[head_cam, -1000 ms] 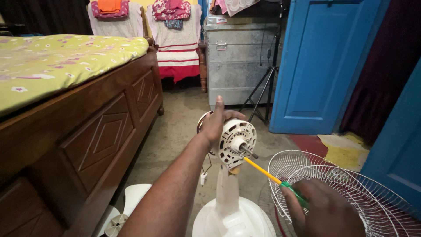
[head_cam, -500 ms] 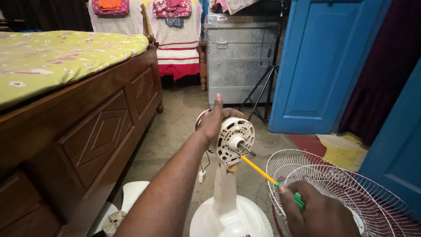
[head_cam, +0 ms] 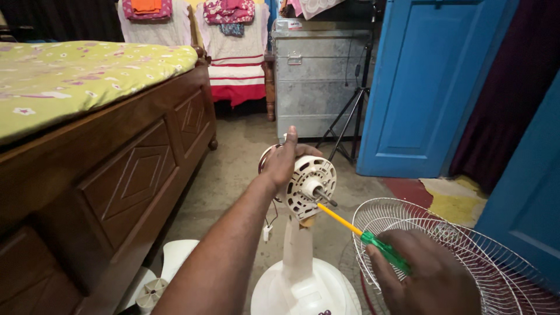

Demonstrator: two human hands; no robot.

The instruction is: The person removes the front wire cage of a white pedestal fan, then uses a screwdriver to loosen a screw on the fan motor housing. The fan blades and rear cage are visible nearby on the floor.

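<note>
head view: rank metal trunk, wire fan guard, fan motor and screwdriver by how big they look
1. metal trunk
2. wire fan guard; close to the trunk, and nearer the camera, so unsure
3. fan motor
4. screwdriver

A white fan motor (head_cam: 309, 188) stands upright on its stand, shaft bare; a yellow-shafted, green-handled screwdriver (head_cam: 364, 238) touches its lower right.

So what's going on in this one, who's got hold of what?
A person is working on a stripped-down white pedestal fan on the floor beside a wooden bed. The left hand grips the bare motor head from behind, while the right hand holds a screwdriver with a green handle and yellow shaft, its tip at the lower edge of the motor face. A wire fan guard lies to the right.
</note>
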